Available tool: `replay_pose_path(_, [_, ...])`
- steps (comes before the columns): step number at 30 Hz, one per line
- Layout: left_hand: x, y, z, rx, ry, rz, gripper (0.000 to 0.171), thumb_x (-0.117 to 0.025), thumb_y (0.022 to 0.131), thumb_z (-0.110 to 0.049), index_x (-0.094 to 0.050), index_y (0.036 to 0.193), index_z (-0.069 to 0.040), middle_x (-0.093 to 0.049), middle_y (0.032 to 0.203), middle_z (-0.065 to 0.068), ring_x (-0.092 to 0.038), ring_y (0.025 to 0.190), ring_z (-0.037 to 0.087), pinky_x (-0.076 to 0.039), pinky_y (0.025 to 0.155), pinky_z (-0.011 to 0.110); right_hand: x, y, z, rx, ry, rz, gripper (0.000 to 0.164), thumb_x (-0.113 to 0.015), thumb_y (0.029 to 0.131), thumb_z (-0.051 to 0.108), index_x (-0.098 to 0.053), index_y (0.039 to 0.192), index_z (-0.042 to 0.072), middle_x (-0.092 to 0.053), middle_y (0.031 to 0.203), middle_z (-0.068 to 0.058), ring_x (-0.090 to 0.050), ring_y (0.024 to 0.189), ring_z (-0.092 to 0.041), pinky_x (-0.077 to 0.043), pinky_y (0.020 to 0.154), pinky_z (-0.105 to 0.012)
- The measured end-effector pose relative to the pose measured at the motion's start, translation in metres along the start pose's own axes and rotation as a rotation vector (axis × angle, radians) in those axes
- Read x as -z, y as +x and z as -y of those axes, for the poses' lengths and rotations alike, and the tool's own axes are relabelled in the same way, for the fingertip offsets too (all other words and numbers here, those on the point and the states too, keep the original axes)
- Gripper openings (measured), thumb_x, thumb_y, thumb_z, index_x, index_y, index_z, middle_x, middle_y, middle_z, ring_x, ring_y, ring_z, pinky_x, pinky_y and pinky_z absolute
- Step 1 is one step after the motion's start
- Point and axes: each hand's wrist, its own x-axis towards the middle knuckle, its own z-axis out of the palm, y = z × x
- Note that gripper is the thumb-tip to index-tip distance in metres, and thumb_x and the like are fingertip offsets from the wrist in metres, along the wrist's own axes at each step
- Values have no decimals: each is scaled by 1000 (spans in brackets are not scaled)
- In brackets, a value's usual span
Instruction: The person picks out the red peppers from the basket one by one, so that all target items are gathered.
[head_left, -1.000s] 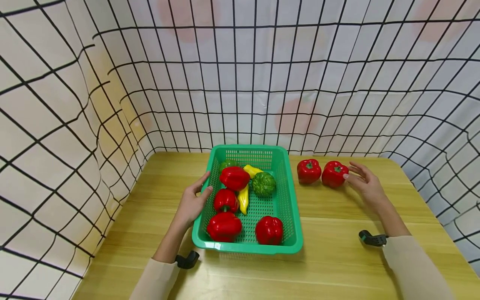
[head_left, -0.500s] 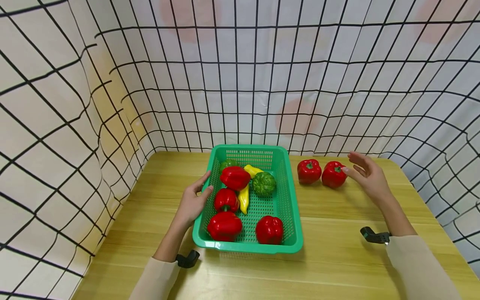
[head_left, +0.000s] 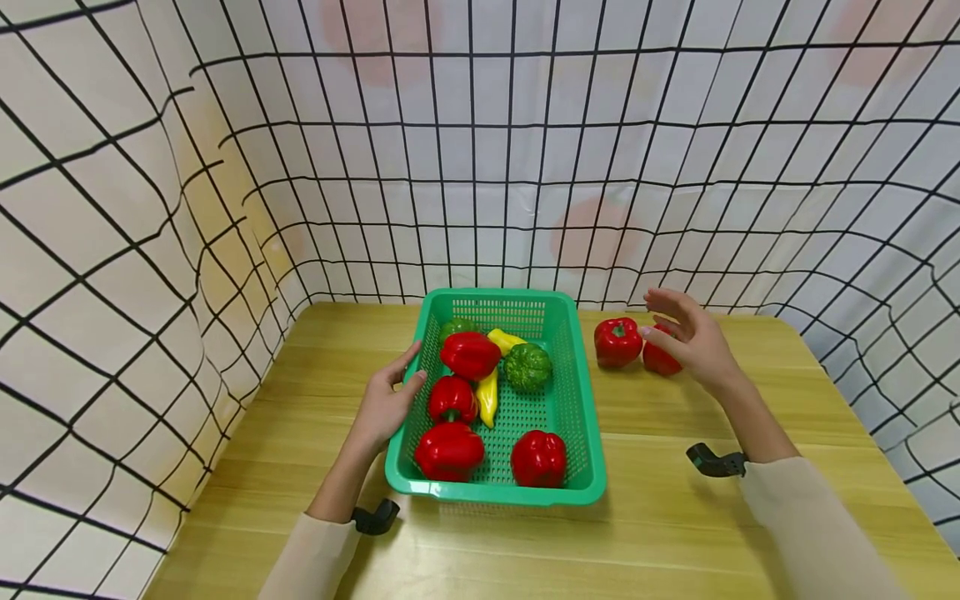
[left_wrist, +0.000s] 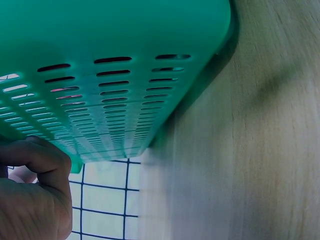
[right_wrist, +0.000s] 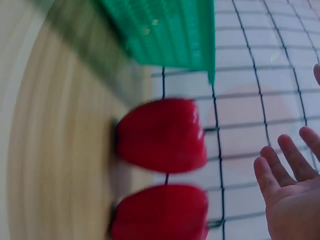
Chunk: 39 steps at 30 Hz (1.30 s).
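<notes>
My left hand (head_left: 386,404) grips the left rim of a green perforated basket (head_left: 497,497), its fingers curled at the edge in the left wrist view. My right hand (head_left: 697,342) hovers with fingers extended above two red bell peppers standing to the right of the basket. It holds nothing. One bell pepper (head_left: 618,343) is in plain sight just left of the fingertips. The other bell pepper (head_left: 658,362) is partly hidden beneath the hand in the head view. Both show in the right wrist view, apart from the palm.
Inside the basket lie several red bell peppers (head_left: 450,452), a green ribbed vegetable (head_left: 528,367), another green one (head_left: 457,327) at the back left, and yellow pieces (head_left: 487,398). A black wire grid (head_left: 510,183) encloses the wooden table (head_left: 645,533) behind and at the sides.
My right hand has lifted off the right-hand bell pepper, then moved left, above the pair. Both bell peppers stay where they were. The left hand and basket have barely moved.
</notes>
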Motion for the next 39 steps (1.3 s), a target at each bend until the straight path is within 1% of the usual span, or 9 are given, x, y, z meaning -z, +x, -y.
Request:
replay_pose_path(1, [0,0,0,0,0,1,55,-61,105,-24,-45,157,-30,-62,135,26,-74,86,28,-66,70,45,-4,2,4,-1,2,8,61,-69,98,7,-43,153,5,-52,145,5,-49,135,-10,-43,110,-12])
replay_pose_path(7, [1,-2,-1,0,8,-1,54,-61,105,-25,-45,157,-30,-63,136,25,-74,89,31,-66,70,45,-28,20,25,70,28,73,60,-69,97,5,-45,152,3,-53,147,-5,-51,136,-19,-44,113,-17])
replay_pose_path(10, [1,-3,-2,0,14,-4,54,-61,105,-24,-45,157,-30,-62,137,25,-74,92,33,-66,71,45,-41,29,37,68,37,106,59,-70,98,9,-45,152,6,-52,149,-8,-50,138,-22,-44,114,-20])
replay_pose_path(13, [2,-4,-3,0,16,-1,55,-60,106,-24,-43,158,-28,-61,139,26,-74,94,34,-66,72,46,-57,38,50,61,61,137,59,-69,99,12,-45,153,10,-50,153,-10,-48,142,-27,-43,117,-29])
replay_pose_path(16, [2,-4,-3,2,15,-1,56,-59,106,-24,-42,159,-28,-60,141,26,-74,95,34,-66,72,45,-73,48,61,70,95,174,60,-69,99,13,-44,154,8,-48,154,-15,-46,143,-32,-41,120,-41])
replay_pose_path(20, [2,-3,-3,1,19,-4,55,-60,106,-25,-43,158,-29,-60,140,25,-74,94,33,-66,71,44,-96,59,70,68,148,229,58,-70,98,14,-47,151,8,-48,153,-14,-48,142,-31,-39,121,-52])
replay_pose_path(27, [0,-1,-2,-9,21,-6,54,-61,105,-25,-46,156,-30,-63,137,25,-74,92,35,-66,69,43,-129,71,74,18,149,290,56,-72,98,20,-50,148,11,-52,151,-10,-52,138,-31,-47,115,-50])
replay_pose_path(33, [-1,1,-2,-12,14,-9,54,-60,105,-21,-46,156,-30,-64,135,26,-73,92,33,-66,69,41,-151,77,73,-4,121,330,54,-73,97,21,-52,146,11,-55,148,-10,-53,137,-37,-47,115,-51])
replay_pose_path(39, [-1,1,-2,-1,24,-13,54,-61,105,-23,-46,157,-30,-64,135,24,-73,91,31,-66,70,40,-172,81,66,-21,44,382,57,-75,96,27,-53,146,10,-55,149,-17,-53,137,-38,-46,116,-52])
